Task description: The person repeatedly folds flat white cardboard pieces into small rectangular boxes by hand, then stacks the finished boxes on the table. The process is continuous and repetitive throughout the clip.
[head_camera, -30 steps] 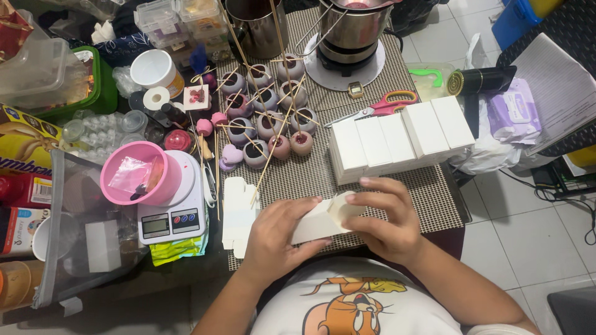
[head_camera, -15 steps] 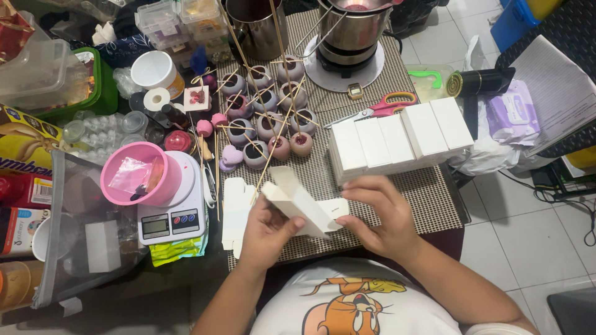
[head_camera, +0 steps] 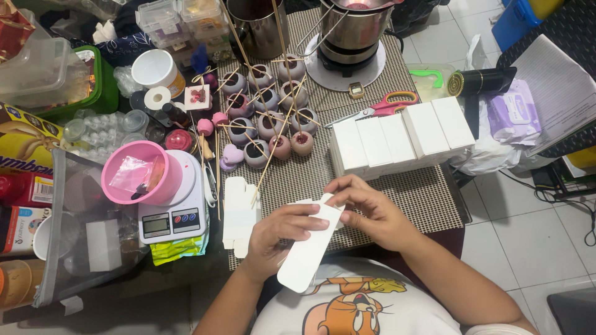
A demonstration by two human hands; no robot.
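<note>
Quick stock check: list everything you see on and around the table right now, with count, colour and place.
folding carton: one, white, held in both hands at the near table edge
flat carton blanks: small stack, white, left of the hands
finished boxes: row of five, white, centre right
small candle pots: about a dozen, grey and pink, with wooden sticks across them, centre
kitchen scale: one, white, left
pink cup: one, on the scale
scissors: one pair, orange and pink handles, behind the boxes
metal pot: one, silver, top centre
left hand: grips the carton
right hand: fingers at the carton's top flap
</note>
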